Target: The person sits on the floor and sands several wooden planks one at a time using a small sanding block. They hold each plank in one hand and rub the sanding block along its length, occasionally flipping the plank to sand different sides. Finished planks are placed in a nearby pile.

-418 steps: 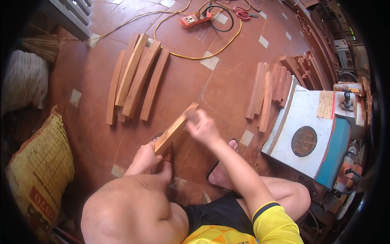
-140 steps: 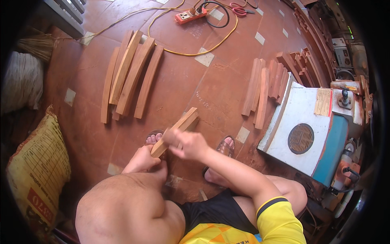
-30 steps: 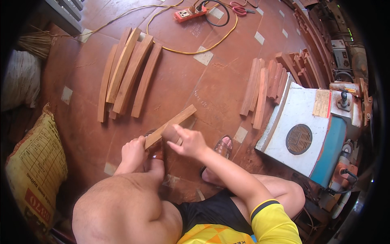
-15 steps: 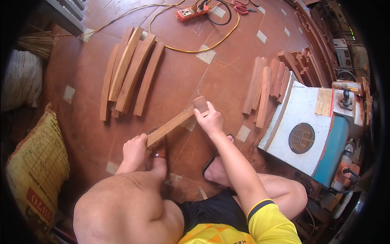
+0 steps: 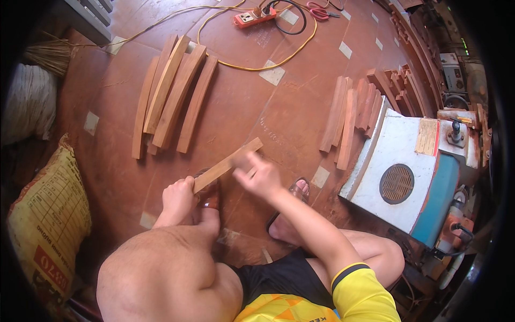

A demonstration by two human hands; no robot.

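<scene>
My left hand [image 5: 178, 199] is closed round the near end of a wooden strip [image 5: 219, 173], which slants up and away to the right above the floor. My right hand [image 5: 259, 176], smeared by motion, is at the strip's middle. Its fingers press a small brown piece of sandpaper [image 5: 243, 160] against the wood; the blur hides its edges. The strip's far end shows bare beyond the fingers.
Several wooden strips [image 5: 178, 96] lie on the tiled floor ahead left, and more strips [image 5: 347, 126] at the right. Beside them stands a white and teal machine [image 5: 416, 145]. A yellow cord [image 5: 257, 68] loops near a power strip [image 5: 252, 19]. A sack [image 5: 51, 214] leans at left.
My right hand has slid down the wooden strip toward my left hand, from its far end to its middle, with the sandpaper. My left hand holds still.
</scene>
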